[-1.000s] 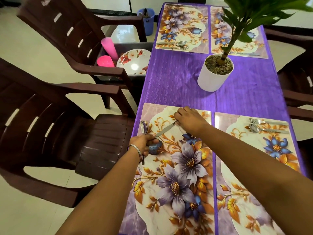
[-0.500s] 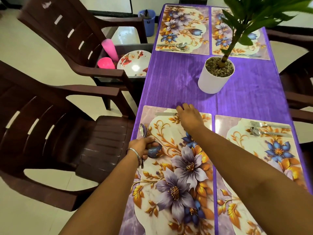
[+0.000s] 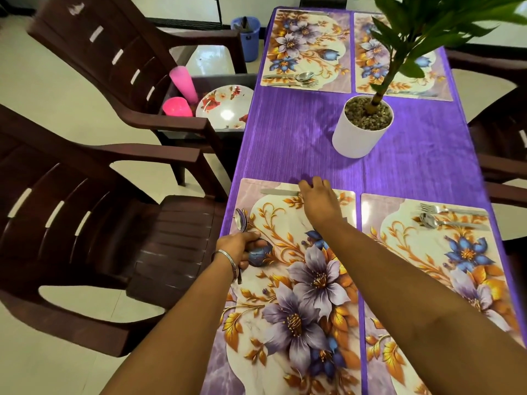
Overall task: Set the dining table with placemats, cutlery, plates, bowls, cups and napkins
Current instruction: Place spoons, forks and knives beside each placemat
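Four floral placemats lie on the purple table (image 3: 299,138). On the near-left placemat (image 3: 299,295), a knife (image 3: 278,192) lies flat along the far edge. My right hand (image 3: 319,203) rests over its handle with the fingers spread and reaching onto the cloth. At the mat's left edge my left hand (image 3: 242,246) grips a bundle of spoons (image 3: 241,219), bowls pointing away from me. The near-right placemat (image 3: 427,280) carries a fork and a spoon (image 3: 445,220). Cutlery (image 3: 293,79) also lies on the far-left placemat (image 3: 305,47).
A white pot (image 3: 356,138) with a green plant stands mid-table. On the far left chair a tray holds floral plates (image 3: 225,106) and pink cups (image 3: 182,84). A brown chair (image 3: 99,223) sits close at the left, more chairs at the right. A blue bin (image 3: 245,35) stands on the floor.
My right hand carried the knife from beside my left hand to the mat's far edge and laid it flat there. My left hand stayed put with the spoons.
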Available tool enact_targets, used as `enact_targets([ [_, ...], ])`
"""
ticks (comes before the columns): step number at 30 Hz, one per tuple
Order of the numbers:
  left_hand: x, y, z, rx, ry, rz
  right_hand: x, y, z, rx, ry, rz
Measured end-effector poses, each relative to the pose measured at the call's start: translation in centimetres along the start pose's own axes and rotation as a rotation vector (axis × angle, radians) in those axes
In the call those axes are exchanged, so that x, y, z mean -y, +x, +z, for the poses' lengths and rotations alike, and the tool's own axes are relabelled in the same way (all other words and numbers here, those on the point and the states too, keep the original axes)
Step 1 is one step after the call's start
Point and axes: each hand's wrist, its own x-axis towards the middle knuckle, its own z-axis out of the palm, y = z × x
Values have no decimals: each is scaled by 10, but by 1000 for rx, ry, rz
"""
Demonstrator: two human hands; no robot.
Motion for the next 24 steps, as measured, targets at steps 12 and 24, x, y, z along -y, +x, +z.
enact_targets([
  [12, 0, -2, -1, 11, 4, -2, 5, 1, -3, -8, 25, 64],
  [24, -1, -3, 0, 3, 10, -5, 1, 5, -5, 24, 26, 46],
])
